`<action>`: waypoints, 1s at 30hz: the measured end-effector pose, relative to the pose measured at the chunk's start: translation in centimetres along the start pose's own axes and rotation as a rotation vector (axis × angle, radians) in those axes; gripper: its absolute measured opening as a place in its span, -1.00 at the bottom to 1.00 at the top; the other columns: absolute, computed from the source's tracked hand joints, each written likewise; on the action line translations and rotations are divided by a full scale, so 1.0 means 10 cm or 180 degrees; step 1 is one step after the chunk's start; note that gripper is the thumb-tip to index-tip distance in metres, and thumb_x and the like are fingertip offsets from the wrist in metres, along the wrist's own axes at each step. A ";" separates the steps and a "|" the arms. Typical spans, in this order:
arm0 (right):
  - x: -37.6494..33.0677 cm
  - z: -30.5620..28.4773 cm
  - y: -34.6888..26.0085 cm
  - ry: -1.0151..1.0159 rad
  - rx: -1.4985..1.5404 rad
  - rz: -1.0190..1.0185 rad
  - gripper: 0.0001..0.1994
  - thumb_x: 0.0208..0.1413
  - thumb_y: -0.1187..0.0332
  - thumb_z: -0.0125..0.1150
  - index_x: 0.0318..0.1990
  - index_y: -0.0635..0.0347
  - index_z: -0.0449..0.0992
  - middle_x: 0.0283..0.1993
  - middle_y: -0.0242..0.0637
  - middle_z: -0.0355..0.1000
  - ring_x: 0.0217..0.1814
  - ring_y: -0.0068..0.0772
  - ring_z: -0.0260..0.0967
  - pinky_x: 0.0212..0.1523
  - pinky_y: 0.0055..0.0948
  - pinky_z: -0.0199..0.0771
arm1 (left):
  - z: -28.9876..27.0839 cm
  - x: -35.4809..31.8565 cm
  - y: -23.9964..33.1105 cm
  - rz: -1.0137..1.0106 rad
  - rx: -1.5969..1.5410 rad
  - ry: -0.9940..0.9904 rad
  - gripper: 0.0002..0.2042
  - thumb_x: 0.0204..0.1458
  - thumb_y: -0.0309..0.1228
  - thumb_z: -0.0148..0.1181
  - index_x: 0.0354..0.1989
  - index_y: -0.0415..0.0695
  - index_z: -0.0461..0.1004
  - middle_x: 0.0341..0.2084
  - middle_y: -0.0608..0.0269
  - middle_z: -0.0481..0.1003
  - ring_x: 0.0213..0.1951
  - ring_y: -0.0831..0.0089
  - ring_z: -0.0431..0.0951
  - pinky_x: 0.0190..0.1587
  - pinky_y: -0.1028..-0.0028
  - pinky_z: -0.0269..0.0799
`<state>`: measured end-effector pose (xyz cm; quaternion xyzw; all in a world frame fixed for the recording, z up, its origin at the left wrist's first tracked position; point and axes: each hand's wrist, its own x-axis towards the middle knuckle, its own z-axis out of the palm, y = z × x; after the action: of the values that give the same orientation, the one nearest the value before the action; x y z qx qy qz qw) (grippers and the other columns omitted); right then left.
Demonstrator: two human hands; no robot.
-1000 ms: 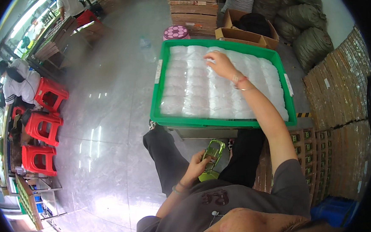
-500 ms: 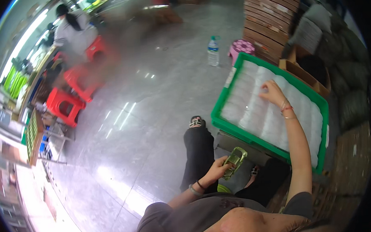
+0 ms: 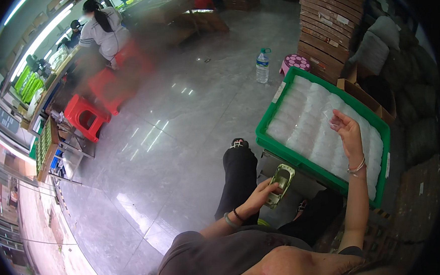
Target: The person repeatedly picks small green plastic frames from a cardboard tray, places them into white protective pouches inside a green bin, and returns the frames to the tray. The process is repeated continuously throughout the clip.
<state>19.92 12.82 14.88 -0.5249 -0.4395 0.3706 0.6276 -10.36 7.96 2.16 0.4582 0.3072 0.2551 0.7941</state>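
My left hand (image 3: 257, 197) grips an oblong, olive-green housing (image 3: 289, 172) with a rounded opening, held over my lap. The kind of part is not clear. My right hand (image 3: 350, 133) is above a green plastic crate (image 3: 302, 161) to my right, fingers bent together. A small see-through piece (image 3: 333, 122) shows at its fingertips, though its shape is hard to make out. Rows of white, film-like bundles (image 3: 299, 112) fill the crate.
Beyond the crate stand a water bottle (image 3: 262, 67), a pink stool (image 3: 296, 62) and a tall stack of brown trays (image 3: 328, 25). An open carton (image 3: 363, 97) touches its far right side. Red stools (image 3: 85, 118) line a workbench at left, where another person (image 3: 106, 31) sits.
My right hand has drawn back toward me and slightly right, lifting from the bundles with a clear piece at its fingers. The green housing has turned more upright in my left hand.
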 end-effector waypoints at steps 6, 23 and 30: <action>-0.85 0.02 -0.12 0.0561 -0.0524 -0.0356 -0.82 0.13 0.50 0.13 -0.13 0.31 0.53 -0.30 -0.44 0.39 -0.33 -0.66 0.31 -0.26 -0.66 0.39 | 0.39 0.14 0.19 0.0008 -0.0561 0.0197 -0.58 0.25 -0.09 -0.22 -0.19 -0.22 0.43 -0.41 0.23 0.51 -0.37 0.53 0.49 -0.29 0.56 0.39; -1.81 0.44 0.04 0.1309 -0.2811 -0.1957 -0.83 -0.10 0.50 0.28 -0.29 0.13 0.55 -0.39 -0.38 0.46 -0.12 -0.24 0.36 -0.12 -0.29 0.31 | 0.94 0.07 0.15 -0.0336 -0.0169 -0.0189 -0.46 0.28 0.01 -0.48 0.04 -0.17 0.31 -0.30 0.12 0.48 -0.39 0.32 0.58 -0.36 0.47 0.50; -1.83 0.38 0.06 0.0874 -0.3207 -0.1813 -0.87 -0.06 0.46 0.25 -0.30 0.14 0.55 -0.39 -0.39 0.47 -0.06 -0.23 0.35 -0.07 -0.26 0.29 | 0.97 0.06 0.15 -0.0205 0.0040 -0.0143 -0.45 0.28 0.00 -0.49 0.02 -0.21 0.31 -0.31 0.11 0.48 -0.40 0.34 0.58 -0.38 0.48 0.50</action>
<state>10.14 -2.81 11.51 -0.6627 -0.5996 -0.1379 0.4270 -3.09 3.52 7.13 0.4586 0.3056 0.2171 0.8057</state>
